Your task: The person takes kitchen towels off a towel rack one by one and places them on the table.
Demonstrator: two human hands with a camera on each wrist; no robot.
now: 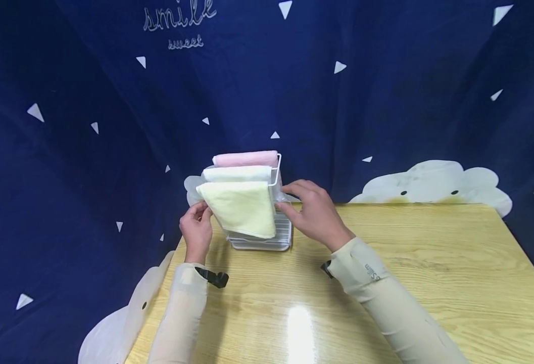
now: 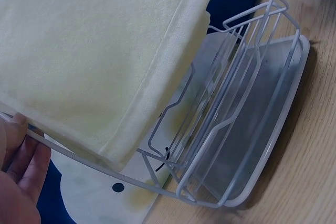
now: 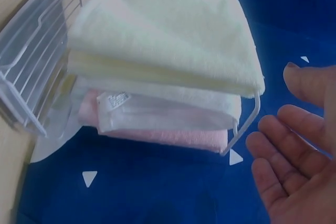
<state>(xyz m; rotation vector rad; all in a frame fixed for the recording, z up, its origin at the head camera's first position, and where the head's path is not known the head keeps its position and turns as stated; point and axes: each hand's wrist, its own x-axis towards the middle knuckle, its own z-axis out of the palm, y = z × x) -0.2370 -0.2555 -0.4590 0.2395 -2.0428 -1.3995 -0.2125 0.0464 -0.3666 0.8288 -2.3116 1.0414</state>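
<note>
A white wire rack [image 1: 284, 230] stands on the table, with a pale yellow towel [image 1: 241, 207], a white towel [image 1: 237, 174] and a pink towel [image 1: 246, 158] draped over its top bars. At the rack's left side, my left hand [image 1: 197, 230] pinches the side wire beside the yellow towel's lower edge; the left wrist view shows the fingers [image 2: 35, 169] curled by that wire. My right hand [image 1: 314, 212] is at the rack's right side. In the right wrist view its fingers [image 3: 286, 145] are spread and relaxed, apart from the bars and towels, holding nothing.
A white drip tray [image 2: 273, 124] forms the rack's base on the wooden table [image 1: 430, 263]. Behind hangs a dark blue curtain [image 1: 248, 91] with white triangles and cloud shapes. Dark wrist straps [image 1: 212, 277] sit over pale sleeves.
</note>
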